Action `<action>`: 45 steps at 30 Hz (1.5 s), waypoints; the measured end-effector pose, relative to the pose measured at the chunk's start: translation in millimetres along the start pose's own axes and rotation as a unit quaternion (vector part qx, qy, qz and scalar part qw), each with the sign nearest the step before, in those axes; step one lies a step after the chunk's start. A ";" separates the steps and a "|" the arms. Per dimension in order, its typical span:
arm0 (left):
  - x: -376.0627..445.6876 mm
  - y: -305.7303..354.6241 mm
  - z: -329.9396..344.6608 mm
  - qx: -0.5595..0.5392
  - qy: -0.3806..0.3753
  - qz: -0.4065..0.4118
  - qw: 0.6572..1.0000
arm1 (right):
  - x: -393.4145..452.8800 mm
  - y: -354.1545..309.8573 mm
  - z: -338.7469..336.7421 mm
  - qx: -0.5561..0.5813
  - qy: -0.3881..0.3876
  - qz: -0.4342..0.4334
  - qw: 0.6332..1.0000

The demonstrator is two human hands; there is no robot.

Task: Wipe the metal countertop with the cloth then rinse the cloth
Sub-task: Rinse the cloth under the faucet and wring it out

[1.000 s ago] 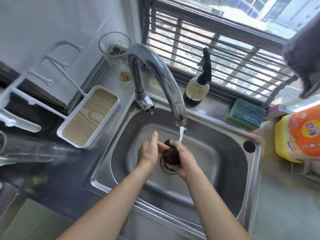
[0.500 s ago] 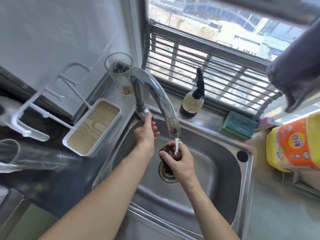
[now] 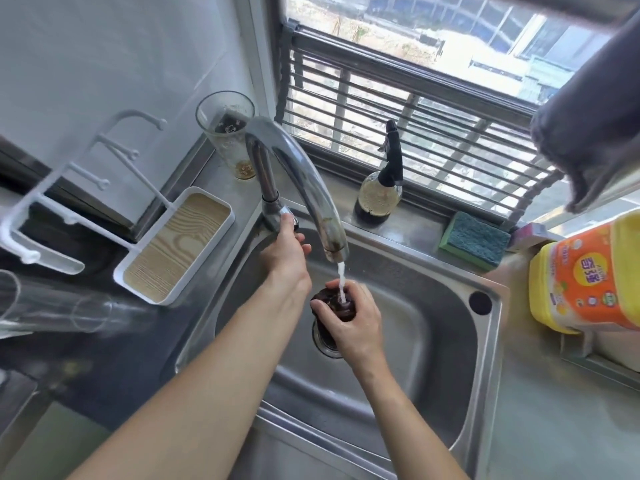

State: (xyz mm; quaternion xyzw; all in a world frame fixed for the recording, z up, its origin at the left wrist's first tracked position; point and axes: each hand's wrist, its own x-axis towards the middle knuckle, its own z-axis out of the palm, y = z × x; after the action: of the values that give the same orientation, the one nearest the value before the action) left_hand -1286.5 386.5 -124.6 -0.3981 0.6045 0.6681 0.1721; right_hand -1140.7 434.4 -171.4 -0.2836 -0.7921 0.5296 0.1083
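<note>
Head view — right hand (image 3: 349, 320) grips wadded cloth (image 3: 334, 303), left hand (image 3: 285, 251) fingers hidden behind tap base (image 3: 275, 216).

Faucet spout (image 3: 304, 188) overhangs seemingly open sink (image 3: 433, 341)

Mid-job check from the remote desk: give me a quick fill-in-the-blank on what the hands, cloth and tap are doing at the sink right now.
1. The right hand grips the balled dark cloth directly under the ____ of water.
2. The left hand touches the ____ at the base of the faucet.
3. The cloth is held above the ____ in the sink basin.
4. The green-backed sponge lies on the ledge to the ____ of the soap bottle.

Missing words: stream; handle; drain; right
</note>
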 end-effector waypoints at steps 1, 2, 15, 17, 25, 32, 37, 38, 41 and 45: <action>-0.7 0.4 -0.4 0.007 0.002 0.002 1.000 | -0.4 -0.3 0.6 0.004 0.000 0.003 1.000; -1.2 0.4 -1.3 0.014 -0.004 0.003 1.000 | -0.7 -0.7 0.9 0.008 0.001 0.005 1.000; 0.7 -57.8 -62.2 0.107 -0.385 -0.177 0.899 | 10.9 -17.9 -13.6 0.053 -0.009 0.075 0.996; 0.6 -64.9 -65.3 0.148 -0.361 -0.107 0.915 | 11.5 -18.9 -17.1 -0.004 0.003 0.099 0.995; 10.8 -64.0 -88.3 0.301 -0.384 0.087 0.868 | 24.9 -31.9 -29.1 -0.035 0.084 0.182 0.979; 13.4 -55.7 -100.4 0.475 -0.409 0.147 0.765 | 27.5 -66.6 -29.3 0.284 0.013 0.150 0.947; 19.9 -48.3 -97.8 0.495 -0.388 0.227 0.744 | 19.2 -75.0 -25.7 0.346 0.025 0.136 0.928; 21.7 -47.9 -98.7 0.473 -0.400 0.206 0.758 | 19.2 -75.4 -26.6 0.371 0.042 0.139 0.917; 28.4 -49.8 -104.9 0.476 -0.407 0.182 0.758 | 23.9 -75.6 -34.5 0.464 0.113 0.159 0.864; 34.8 -54.0 -114.2 0.429 -0.390 0.169 0.797 | 40.4 -63.4 -49.9 0.458 0.239 0.241 0.821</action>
State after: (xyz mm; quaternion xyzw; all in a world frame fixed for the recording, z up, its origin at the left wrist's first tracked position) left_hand -1232.8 281.2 -181.2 0.1198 0.7688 0.4571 0.4308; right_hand -1171.4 478.3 -98.8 -0.5004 -0.3137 0.7564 0.2810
